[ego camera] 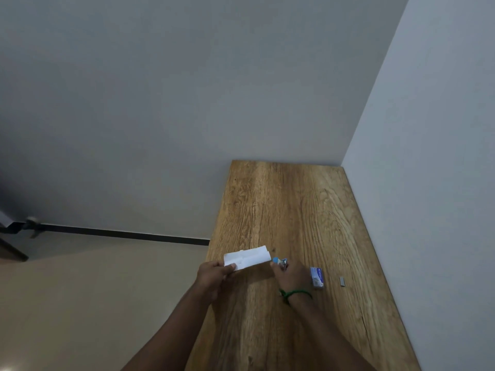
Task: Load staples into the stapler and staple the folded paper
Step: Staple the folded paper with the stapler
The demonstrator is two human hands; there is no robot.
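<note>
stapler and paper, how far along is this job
Done: the paper is folded, and the staple box and a spare strip lie apart to the right, so loading looks finished, though the magazine is hidden. In hand: the left hand pinches the paper, and the right hand holds the stapler at its right end. Left: pressing; no staple shows yet.

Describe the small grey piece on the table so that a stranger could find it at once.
Start at the wooden table in the room's corner. Right of the right hand lies a blue-and-white box. The grey strip lies further right, apart from it: bare metal, smaller, unprinted.
</note>
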